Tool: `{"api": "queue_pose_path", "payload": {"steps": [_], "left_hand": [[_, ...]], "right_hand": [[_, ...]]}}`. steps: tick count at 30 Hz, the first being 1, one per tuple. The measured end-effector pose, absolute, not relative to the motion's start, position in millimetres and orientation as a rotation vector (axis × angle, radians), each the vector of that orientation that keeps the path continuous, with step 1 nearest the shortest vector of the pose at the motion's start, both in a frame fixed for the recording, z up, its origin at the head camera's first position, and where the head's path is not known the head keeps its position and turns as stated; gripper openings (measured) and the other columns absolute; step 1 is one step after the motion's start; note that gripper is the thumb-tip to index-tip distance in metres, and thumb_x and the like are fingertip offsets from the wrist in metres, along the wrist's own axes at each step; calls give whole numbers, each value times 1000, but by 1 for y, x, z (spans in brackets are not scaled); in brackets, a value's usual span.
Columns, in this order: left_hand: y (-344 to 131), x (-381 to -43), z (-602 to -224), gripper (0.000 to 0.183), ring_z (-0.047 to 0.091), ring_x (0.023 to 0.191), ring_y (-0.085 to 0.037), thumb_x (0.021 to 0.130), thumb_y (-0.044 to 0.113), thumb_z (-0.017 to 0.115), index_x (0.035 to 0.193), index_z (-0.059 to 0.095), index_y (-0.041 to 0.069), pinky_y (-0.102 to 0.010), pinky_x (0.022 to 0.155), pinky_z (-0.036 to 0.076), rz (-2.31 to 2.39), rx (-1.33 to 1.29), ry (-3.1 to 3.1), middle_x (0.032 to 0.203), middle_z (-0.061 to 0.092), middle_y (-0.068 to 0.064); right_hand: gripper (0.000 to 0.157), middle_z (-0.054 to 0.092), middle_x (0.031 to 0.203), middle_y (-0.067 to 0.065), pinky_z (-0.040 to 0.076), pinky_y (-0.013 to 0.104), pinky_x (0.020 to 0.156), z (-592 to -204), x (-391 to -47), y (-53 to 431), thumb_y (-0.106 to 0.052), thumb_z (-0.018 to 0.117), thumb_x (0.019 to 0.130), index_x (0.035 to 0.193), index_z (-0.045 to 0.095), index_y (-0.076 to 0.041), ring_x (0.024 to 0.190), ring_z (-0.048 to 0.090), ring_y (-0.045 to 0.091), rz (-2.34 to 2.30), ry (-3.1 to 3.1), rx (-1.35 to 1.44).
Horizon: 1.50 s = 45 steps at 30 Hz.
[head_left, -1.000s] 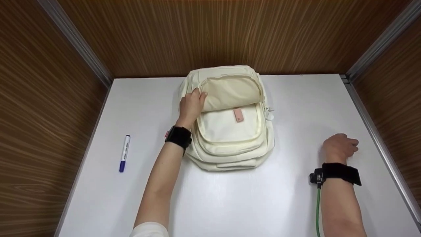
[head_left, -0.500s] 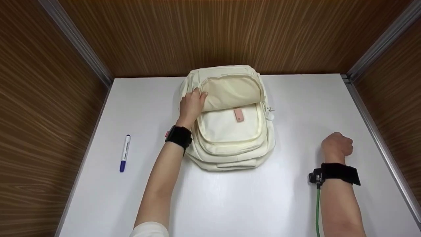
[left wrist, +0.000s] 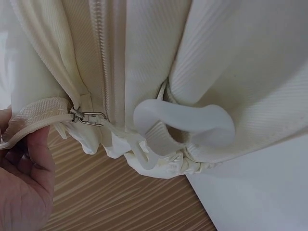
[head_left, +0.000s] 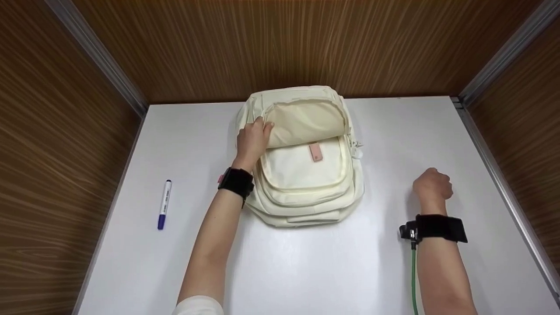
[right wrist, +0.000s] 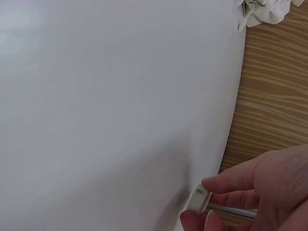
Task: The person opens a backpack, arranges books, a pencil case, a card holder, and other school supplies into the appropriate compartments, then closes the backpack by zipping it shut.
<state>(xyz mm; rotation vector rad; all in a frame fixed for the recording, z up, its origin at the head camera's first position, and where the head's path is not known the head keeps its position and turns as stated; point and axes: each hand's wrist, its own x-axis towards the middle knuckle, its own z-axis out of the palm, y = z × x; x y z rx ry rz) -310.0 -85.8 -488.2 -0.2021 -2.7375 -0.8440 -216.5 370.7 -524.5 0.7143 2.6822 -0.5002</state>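
Observation:
A cream backpack (head_left: pixel 313 205) lies on the white table with its front pocket unzipped. My left hand (head_left: pixel 253 138) pinches the left edge of the folded-over pocket flap (head_left: pixel 306 122). In the left wrist view, thumb and fingers hold the flap's trimmed edge (left wrist: pixel 41 113), near a metal zipper pull (left wrist: pixel 91 118). To the right of the backpack, my right hand (head_left: pixel 432 183) is over the table with curled fingers. In the right wrist view it pinches a small white block (right wrist: pixel 198 198) with a dark smudge, like an eraser; the head view hides this block.
A white marker with a purple cap (head_left: pixel 164 204) lies to the left of the backpack. A pink tag (head_left: pixel 315 152) is on the pocket front. Wood-grain panels (head_left: pixel 280 48) enclose the table at the back and sides. A green cable (head_left: pixel 414 280) trails from the right wrist camera.
My right hand has left its spot near the table's right edge and moved left, slightly toward the back. My left hand keeps its hold on the flap.

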Motion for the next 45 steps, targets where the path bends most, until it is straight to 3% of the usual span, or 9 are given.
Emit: {"api": "queue_pose_path", "payload": {"steps": [8, 11, 19, 25, 30, 39, 45], "left_hand": [[-86, -308, -489, 36, 65, 69, -41, 101, 35, 55, 84, 56, 3, -52, 60, 49, -847, -223, -2719, 69, 61, -16], [-85, -309, -490, 36, 65, 69, -41, 101, 35, 55, 84, 56, 3, -52, 60, 49, -849, -228, -2709, 68, 61, -17], [-85, -309, -489, 36, 66, 71, -42, 101, 35, 55, 85, 56, 3, -53, 61, 49, -838, -207, -2717, 70, 62, -17], [-85, -309, -489, 36, 66, 71, -42, 101, 35, 56, 87, 57, 3, -53, 63, 49, -825, -200, -2721, 72, 63, -18], [-86, -309, -488, 35, 66, 72, -42, 101, 35, 56, 88, 58, 3, -53, 63, 49, -830, -182, -2728, 75, 65, -19], [-84, -310, -489, 35, 65, 69, -40, 101, 35, 55, 87, 57, 3, -51, 60, 49, -822, -195, -2729, 72, 63, -18], [-83, -310, -489, 35, 66, 72, -42, 101, 35, 55, 89, 59, 3, -52, 62, 50, -813, -183, -2738, 77, 66, -20]], "right_hand": [[47, 50, 125, 37, 47, 39, 60, -501, -224, 332, -9, 43, 94, 138, 43, 9, 87, 58, 41, -800, 2774, 522], [45, 53, 122, 34, 47, 37, 60, -491, -226, 319, -14, 47, 96, 137, 46, 6, 82, 58, 35, -845, 2824, 433], [41, 61, 102, 26, 46, 46, 70, -473, -228, 284, -15, 56, 97, 133, 52, 4, 85, 59, 36, -911, 2954, 222], [38, 59, 100, 21, 45, 43, 67, -465, -227, 257, -14, 59, 97, 131, 55, 1, 83, 56, 33, -983, 2983, 90], [34, 59, 96, 19, 49, 44, 70, -464, -228, 225, -10, 62, 94, 126, 59, 1, 85, 62, 33, -1054, 3018, -129], [28, 63, 90, 13, 53, 39, 70, -471, -227, 165, -7, 70, 87, 114, 65, -2, 75, 66, 26, -1080, 2979, -523], [36, 63, 95, 16, 55, 36, 73, -476, -228, 146, -3, 71, 88, 122, 62, 0, 79, 68, 26, -1203, 2855, -640]]}}
